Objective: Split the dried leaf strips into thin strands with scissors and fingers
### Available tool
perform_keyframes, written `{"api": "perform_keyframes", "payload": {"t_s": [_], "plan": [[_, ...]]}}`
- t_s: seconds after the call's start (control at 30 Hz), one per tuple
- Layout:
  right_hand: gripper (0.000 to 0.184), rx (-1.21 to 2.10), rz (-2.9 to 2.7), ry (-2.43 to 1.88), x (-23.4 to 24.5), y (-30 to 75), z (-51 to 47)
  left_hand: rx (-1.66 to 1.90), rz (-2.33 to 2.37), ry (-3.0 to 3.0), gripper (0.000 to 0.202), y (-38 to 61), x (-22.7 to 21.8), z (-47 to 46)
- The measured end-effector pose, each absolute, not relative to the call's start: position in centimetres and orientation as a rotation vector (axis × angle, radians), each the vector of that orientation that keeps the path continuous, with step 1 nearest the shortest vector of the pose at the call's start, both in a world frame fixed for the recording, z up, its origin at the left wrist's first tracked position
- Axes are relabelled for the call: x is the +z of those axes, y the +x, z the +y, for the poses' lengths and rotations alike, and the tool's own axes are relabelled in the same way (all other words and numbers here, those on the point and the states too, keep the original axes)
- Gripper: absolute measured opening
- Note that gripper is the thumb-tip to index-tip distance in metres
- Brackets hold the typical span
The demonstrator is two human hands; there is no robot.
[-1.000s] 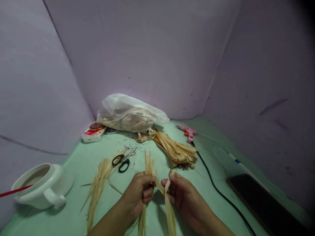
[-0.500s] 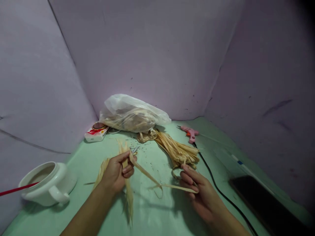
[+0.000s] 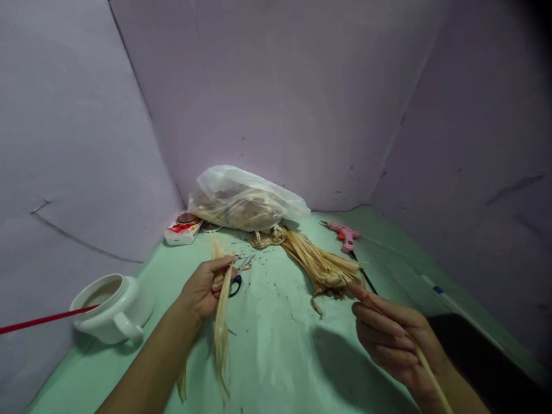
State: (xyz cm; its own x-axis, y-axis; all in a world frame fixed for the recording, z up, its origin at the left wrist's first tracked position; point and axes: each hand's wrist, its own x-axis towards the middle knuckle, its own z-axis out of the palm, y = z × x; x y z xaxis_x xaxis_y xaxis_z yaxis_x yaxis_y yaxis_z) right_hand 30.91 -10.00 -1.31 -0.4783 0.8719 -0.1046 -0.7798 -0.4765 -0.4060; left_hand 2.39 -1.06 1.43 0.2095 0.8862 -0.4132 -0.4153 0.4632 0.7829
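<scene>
though closer before, hands (image 3: 388, 330) now well apart

Green surface (image 3: 276, 356), lower frame. On it: white pot (image 3: 129, 302), left; scissors (image 3: 245, 264), centre-left; plastic bag (image 3: 245, 202), mid-frame; dried-strip bundle (image 3: 321, 261), centre-right; pink glue gun (image 3: 347, 236), further right; dark slab (image 3: 483, 353), lower right.

The strips (image 3: 221, 328) in my left grip (image 3: 207, 287) are pale straw-yellow. I see a mint-green tabletop (image 3: 276, 362), pink glue gun (image 3: 348, 234) and white pot (image 3: 135, 302).
</scene>
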Motion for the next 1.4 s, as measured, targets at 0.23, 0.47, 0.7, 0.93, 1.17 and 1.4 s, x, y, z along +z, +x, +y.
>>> {"api": "perform_keyframes", "payload": {"t_s": [0.23, 0.47, 0.7, 0.93, 1.17, 1.4], "plan": [[0.015, 1.760, -0.541, -0.969, -1.8, 26.5, -9.8, 0.738, 1.050, 0.821, 0.023, 7.4, -1.1, -4.4], [0.023, 1.722, -0.639, -1.085, -4.4, 23.3, -10.3, 0.662, 1.049, 1.005, 0.029, 10.1, -2.3, -6.9], [0.026, 1.698, -0.642, -1.067, -4.6, 23.4, -10.4, 0.682, 1.101, 0.927, 0.034, 10.5, -3.3, -6.7], [0.038, 1.640, -0.680, -1.094, -7.1, 23.3, -9.5, 0.672, 0.992, 0.908, 0.038, 10.4, -4.2, -6.8], [0.052, 1.536, -0.802, -1.088, -7.5, 22.6, -9.3, 0.664, 0.929, 0.794, 0.022, 10.2, -3.7, -6.4], [0.034, 1.524, -0.742, -1.178, -6.0, 22.8, -10.0, 0.834, 1.008, 0.784, 0.017, 4.1, 4.1, -4.4]]}}
